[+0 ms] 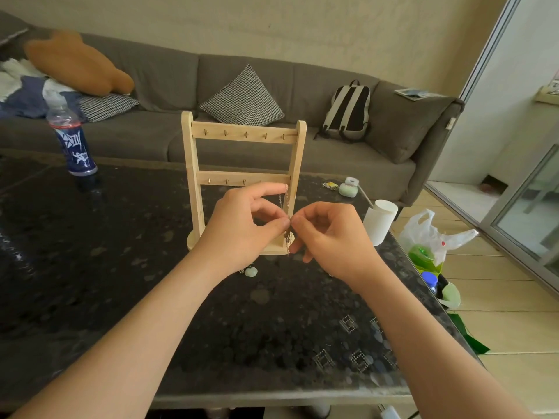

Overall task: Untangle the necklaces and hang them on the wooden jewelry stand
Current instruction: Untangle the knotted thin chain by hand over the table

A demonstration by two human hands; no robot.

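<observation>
necklace chain (286,204) hangs thin and dark just in front of the wooden jewelry stand (242,133), by the right end of its lower bar, held up between both hands above the surface (121,267). the left hand (242,225) has its forefinger stretched up toward that bar with the chain running down from the fingertip, while its thumb pinches the chain lower down. the right hand (329,237) meets it there, thumb and forefinger clamped on the same strand, the other fingers curled loosely below. the chain is too fine to tell whether it is one strand or several, or whether it is caught on a hook; its lower end trails down past the stand's base between the hands. a pale green pendant (251,271) peeks out under the left wrist on the surface, partly hidden. the hands cover the stand's lower middle and part of its base. around it: a blue-labelled bottle (74,140) to the far left, a white cup (379,220) to the right, a plastic bag (432,234) beyond the edge, and a grey sofa (169,74) behind with a checked cushion (243,96) and a backpack (348,111).
</observation>
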